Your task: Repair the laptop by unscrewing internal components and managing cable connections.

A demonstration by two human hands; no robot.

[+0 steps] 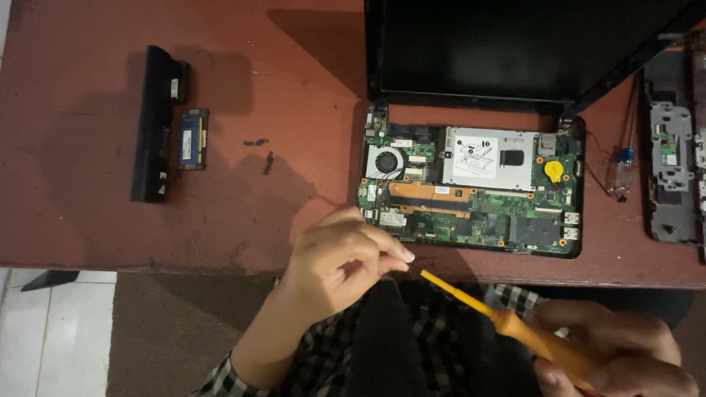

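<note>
Screwdriver (515, 323): one, light and stiff, over your lap; your right hand (618, 353) grips its orange handle, your left hand (342, 261) pinches the tip. Beyond, on the counter (88, 228), one opened laptop (471, 191), its bare board probably fragile, one battery (151, 125) and one memory module (194, 139).

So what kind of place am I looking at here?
Probably a home or small repair bench, not a factory: a worn reddish-brown table holds an opened black laptop with its green circuit board bare, a removed long black battery pack, and the right hand holds an orange-handled screwdriver.
</note>
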